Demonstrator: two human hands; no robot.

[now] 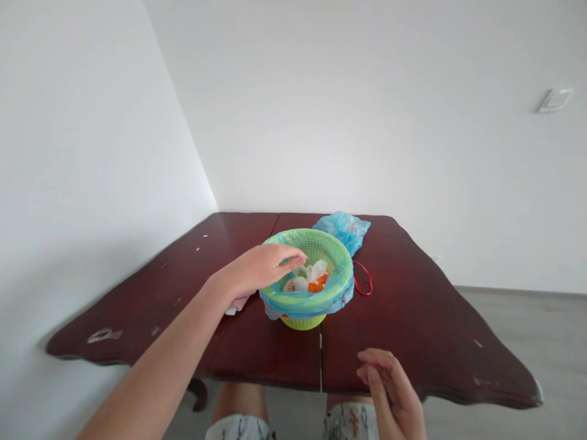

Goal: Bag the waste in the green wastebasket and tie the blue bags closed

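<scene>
A light green plastic basket (339, 250) stands on the table, its upper edge wrapped by a blue plastic bag (293, 304). Inside lie crumpled white tissues (317, 269) and an orange scrap (318, 283). My left hand (270, 263) reaches over the basket's left rim, fingers stretched towards the tissues; nothing shows in it. Low at the right, by the table's front edge, is my right hand (389, 385), its fingers loosely bent and a gap between thumb and palm. I see nothing held there.
Behind the basket lies a crumpled blue plastic bag (343, 227). A red loop of cord (367, 282) rests to its right. Partly hidden by my left forearm is a pale pink cloth-like thing (239, 303). The dark red table (413, 318) has wavy edges and meets white walls.
</scene>
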